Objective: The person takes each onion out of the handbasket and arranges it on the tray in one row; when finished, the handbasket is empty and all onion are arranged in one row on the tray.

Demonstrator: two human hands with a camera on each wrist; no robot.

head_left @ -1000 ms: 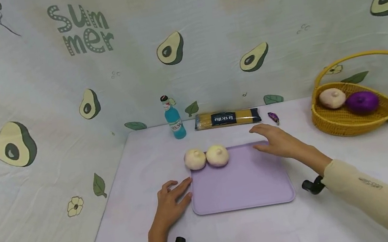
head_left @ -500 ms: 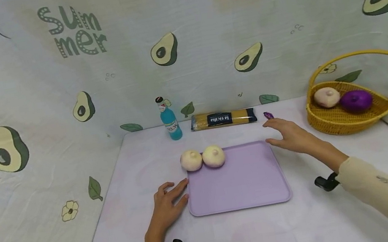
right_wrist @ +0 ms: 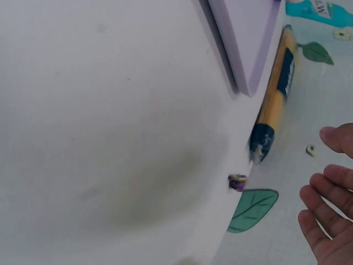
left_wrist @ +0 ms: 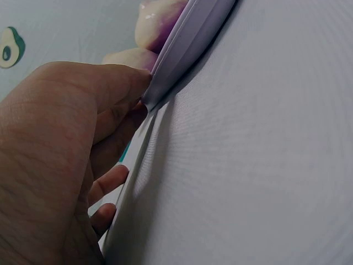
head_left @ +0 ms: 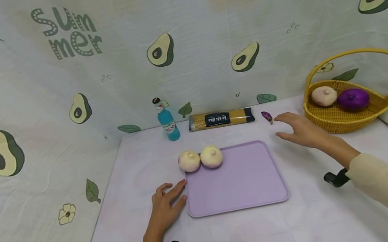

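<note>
I've got lilac tray (head_left: 236, 191) flat, L hand (head_left: 165, 208) touching its L edge; 2 white-purple turnips (head_left: 212, 156) side by side, tray's far-L corner; sm. dk-purple item (head_left: 267, 117), too tiny to ID, nr R hand (head_left: 303, 131).

– Tray (head_left: 236, 186) location?
– On the tabletop (head_left: 244, 236), two round vegetables (head_left: 212, 157) at the tray's far left corner.
– Behind?
– Left to right: bottle (head_left: 169, 124), pasta packet (head_left: 221, 119), small object (head_left: 267, 117).
– Basket (head_left: 337, 127)?
– Far right, holding two vegetables (head_left: 353, 99).
</note>
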